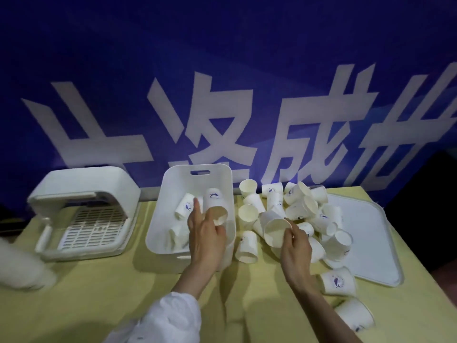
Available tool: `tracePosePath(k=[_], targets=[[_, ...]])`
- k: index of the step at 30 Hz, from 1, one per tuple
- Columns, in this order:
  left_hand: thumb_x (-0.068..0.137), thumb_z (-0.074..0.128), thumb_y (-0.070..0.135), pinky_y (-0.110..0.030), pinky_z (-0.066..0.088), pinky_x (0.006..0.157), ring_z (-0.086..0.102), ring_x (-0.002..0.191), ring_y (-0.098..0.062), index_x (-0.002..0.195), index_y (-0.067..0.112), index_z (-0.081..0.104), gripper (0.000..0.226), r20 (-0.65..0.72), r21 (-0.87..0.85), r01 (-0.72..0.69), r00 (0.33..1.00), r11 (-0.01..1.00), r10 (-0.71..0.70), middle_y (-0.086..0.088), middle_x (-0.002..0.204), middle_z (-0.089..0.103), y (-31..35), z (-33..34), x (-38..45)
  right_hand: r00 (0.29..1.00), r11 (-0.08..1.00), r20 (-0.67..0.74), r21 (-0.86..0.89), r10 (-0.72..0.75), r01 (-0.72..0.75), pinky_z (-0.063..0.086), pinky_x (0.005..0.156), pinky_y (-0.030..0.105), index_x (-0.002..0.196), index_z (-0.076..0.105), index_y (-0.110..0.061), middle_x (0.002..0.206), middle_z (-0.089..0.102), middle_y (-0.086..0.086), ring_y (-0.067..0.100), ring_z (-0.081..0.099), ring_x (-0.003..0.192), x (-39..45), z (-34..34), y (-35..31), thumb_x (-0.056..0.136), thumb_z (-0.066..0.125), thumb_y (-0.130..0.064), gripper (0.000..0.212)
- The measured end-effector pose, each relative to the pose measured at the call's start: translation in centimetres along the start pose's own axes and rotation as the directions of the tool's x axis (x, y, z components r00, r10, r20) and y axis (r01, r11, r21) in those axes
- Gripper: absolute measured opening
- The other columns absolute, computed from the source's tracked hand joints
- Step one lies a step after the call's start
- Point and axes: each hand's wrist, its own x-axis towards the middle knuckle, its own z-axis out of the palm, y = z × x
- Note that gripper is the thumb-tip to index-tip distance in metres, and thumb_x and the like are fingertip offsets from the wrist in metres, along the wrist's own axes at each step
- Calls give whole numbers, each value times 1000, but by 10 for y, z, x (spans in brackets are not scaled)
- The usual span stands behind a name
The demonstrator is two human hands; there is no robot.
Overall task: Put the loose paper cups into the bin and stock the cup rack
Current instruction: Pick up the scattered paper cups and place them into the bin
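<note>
left hand (206,231) grasping a paper cup (216,206) over the bin (170,184); right hand (295,246) at 3 o'clock pinching another cup's (274,230) rim: light, crushable, best held by the wall.

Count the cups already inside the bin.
4 that I can make out in the bin: one lying at the back left, one tipped at the left hand, two blurred at the bottom. More may be hidden behind the hand.
</note>
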Motion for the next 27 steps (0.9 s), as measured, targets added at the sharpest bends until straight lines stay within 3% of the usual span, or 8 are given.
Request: tracePosePath(k=[4, 6, 8, 11, 13, 19, 22, 27], targets=[[86, 50, 8, -39, 33, 108, 18, 141, -29, 115, 15, 59, 31, -88, -8, 147, 985, 989, -147, -7, 157, 16, -31, -19, 4, 980, 989, 160, 96, -123, 108, 44, 102, 35, 134, 49, -32, 131, 56, -13, 7, 52, 118, 7, 36, -48, 99, 32, -37, 39], [83, 52, 5, -39, 37, 103, 24, 137, -28, 104, 14, 60, 24, -133, -45, 142, 980, 989, -147, -7, 152, 26, -38, -23, 1, 940, 978, 295, 169, -170, 124, 42, 96, 25, 135, 39, -42, 124, 49, -23, -4, 51, 109, 5, 50, -71, 99, 40, -34, 37], [81, 53, 2, -40, 40, 100, 32, 132, -29, 97, 14, 59, 20, -169, -65, 117, 978, 991, -127, -7, 145, 35, -39, -24, 0, 920, 975, 349, 189, -180, 119, 43, 89, 23, 134, 35, -44, 119, 46, -20, -6, 53, 100, 2, 57, -83, 98, 43, -31, 39], [79, 53, 1, -40, 45, 90, 42, 121, -29, 94, 14, 58, 21, -179, -70, 72, 980, 995, -84, -5, 136, 42, -32, -21, -1, 946, 981, 305, 190, -106, 49, 47, 84, 23, 128, 38, -43, 121, 51, -15, -7, 56, 98, 1, 55, -72, 97, 45, -27, 36], [79, 52, 1, -38, 46, 84, 44, 118, -27, 93, 16, 57, 21, -165, -77, 31, 985, 997, -43, -4, 131, 44, -23, -16, -3, 964, 991, 264, 136, -19, -17, 45, 90, 28, 140, 36, -30, 132, 51, -4, 6, 54, 108, 1, 45, -57, 96, 47, -28, 46], [79, 50, 2, -28, 41, 84, 43, 121, -20, 95, 15, 56, 22, -55, -107, -125, 991, 986, 119, -1, 127, 46, 11, 20, -16, 988, 990, 89, 46, 127, -131, 48, 91, 36, 141, 34, -25, 129, 53, 0, 15, 55, 108, 0, -2, -10, 94, 49, -26, 50], [79, 49, 3, -35, 46, 89, 46, 119, -21, 96, 16, 55, 23, 51, -133, -184, 980, 974, 192, 0, 125, 46, 26, 44, -26, 984, 984, -11, -6, 179, -180, 44, 91, 34, 138, 38, -20, 128, 54, 2, 18, 53, 111, -5, -30, 11, 91, 50, -20, 47], [81, 50, 8, -33, 46, 87, 48, 113, -17, 101, 21, 55, 24, 263, -103, -315, 906, 943, 331, 4, 122, 47, 52, 90, -50, 910, 906, -222, -165, 350, -389, 41, 98, 47, 134, 42, -19, 128, 56, 6, 30, 48, 115, -25, -81, 59, 84, 53, -19, 51]])
